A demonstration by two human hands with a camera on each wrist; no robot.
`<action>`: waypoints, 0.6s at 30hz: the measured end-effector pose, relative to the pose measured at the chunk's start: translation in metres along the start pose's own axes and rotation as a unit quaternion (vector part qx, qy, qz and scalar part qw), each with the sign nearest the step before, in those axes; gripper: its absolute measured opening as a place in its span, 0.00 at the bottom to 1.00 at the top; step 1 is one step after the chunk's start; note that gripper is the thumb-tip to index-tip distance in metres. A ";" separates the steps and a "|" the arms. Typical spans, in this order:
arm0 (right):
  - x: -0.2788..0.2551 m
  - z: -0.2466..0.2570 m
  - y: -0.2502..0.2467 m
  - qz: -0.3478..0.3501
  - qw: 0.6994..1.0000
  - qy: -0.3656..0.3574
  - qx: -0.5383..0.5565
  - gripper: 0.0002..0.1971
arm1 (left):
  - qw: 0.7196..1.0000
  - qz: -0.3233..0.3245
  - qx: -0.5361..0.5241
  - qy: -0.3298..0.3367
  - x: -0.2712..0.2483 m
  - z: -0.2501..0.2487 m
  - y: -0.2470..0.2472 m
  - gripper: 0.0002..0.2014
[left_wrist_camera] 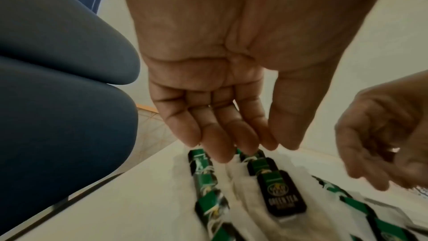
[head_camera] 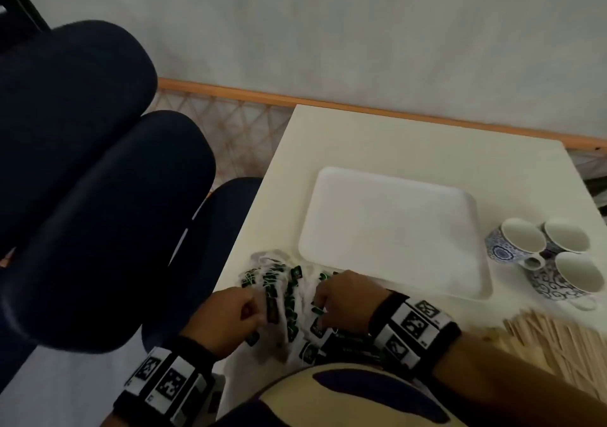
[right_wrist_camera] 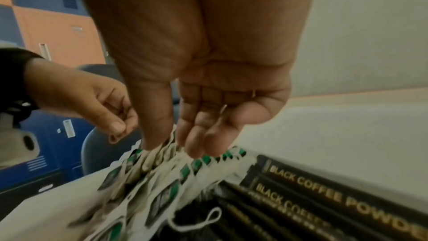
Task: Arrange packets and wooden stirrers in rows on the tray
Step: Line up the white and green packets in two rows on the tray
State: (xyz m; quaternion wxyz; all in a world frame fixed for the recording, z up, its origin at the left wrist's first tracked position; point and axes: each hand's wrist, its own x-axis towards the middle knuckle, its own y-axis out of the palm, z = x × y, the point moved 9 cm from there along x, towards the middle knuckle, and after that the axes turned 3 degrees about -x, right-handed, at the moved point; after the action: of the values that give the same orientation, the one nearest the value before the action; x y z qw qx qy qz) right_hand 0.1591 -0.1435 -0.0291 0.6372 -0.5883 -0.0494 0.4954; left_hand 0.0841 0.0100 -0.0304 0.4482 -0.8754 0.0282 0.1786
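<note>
A heap of green-tagged tea bag packets (head_camera: 282, 295) lies at the table's near left, just in front of the white tray (head_camera: 394, 229), which holds nothing. My left hand (head_camera: 236, 315) hangs over the heap's left side, its nearly straight fingertips (left_wrist_camera: 222, 155) touching the bags (left_wrist_camera: 284, 202) and nothing showing in the palm. My right hand (head_camera: 341, 298) is on the heap's right side, and its thumb and fingers (right_wrist_camera: 197, 147) pinch a bunch of tea bags (right_wrist_camera: 171, 155). Black coffee powder packets (right_wrist_camera: 324, 190) lie under that wrist. Wooden stirrers (head_camera: 558, 338) are piled at the near right.
Three blue-patterned cups (head_camera: 542, 252) stand to the right of the tray. Dark blue chairs (head_camera: 82, 180) crowd the table's left edge. The pale table (head_camera: 410, 144) ends at a wall behind. My yellow and blue top (head_camera: 328, 393) fills the bottom of the head view.
</note>
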 end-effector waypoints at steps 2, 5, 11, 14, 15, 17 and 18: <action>0.006 -0.001 0.004 0.001 0.999 0.022 -0.032 0.21 | 1.000 0.003 0.008 -0.013 -0.001 0.004 0.003 0.08; 0.014 -0.001 0.013 -0.009 0.995 0.038 -0.091 0.20 | 1.000 0.000 -0.007 -0.014 -0.006 0.007 0.007 0.09; 0.015 0.004 0.025 -0.023 0.989 0.025 -0.144 0.16 | 1.000 0.012 0.010 -0.003 -0.006 0.004 0.017 0.08; 0.010 0.008 0.022 -0.034 0.991 0.004 -0.127 0.11 | 0.999 0.015 0.029 0.014 -0.006 -0.004 0.021 0.12; 0.008 0.007 0.020 -0.034 0.994 -0.001 -0.105 0.10 | 0.999 0.015 0.019 0.021 -0.006 -0.007 0.020 0.12; 0.004 0.004 0.013 -0.035 0.999 -0.010 -0.039 0.08 | 0.999 0.017 -0.011 0.033 -0.006 -0.014 0.018 0.08; 0.001 0.003 0.007 -0.042 0.999 -0.017 -0.009 0.07 | 0.999 0.016 -0.035 0.038 -0.004 -0.019 0.015 0.07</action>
State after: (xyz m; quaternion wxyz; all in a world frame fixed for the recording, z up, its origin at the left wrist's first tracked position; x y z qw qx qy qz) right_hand 0.1539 -0.1425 -0.0342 0.6513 -0.5828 -0.0894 0.4778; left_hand 0.0822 -0.0140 -0.0304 0.4132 -0.8961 0.0533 0.1531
